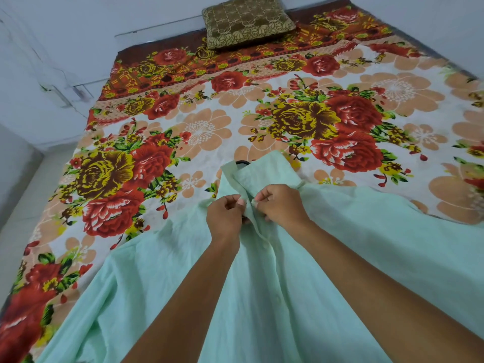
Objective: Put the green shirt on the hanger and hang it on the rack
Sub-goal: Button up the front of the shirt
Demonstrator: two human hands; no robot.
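Observation:
The pale green shirt (301, 271) lies spread on the bed, collar away from me, sleeves out to both sides. A small black curve of the hanger's hook (243, 162) pokes out at the collar; the rest of the hanger is hidden under the cloth. My left hand (227, 216) pinches the left edge of the front placket just below the collar. My right hand (280, 204) pinches the right edge opposite it, fingertips nearly meeting at a button. No rack is in view.
The bed carries a floral sheet (199, 132) with red and yellow roses. A brown patterned cushion (247, 20) lies at the head. A white wall and a strip of pale floor (23, 195) run along the left side.

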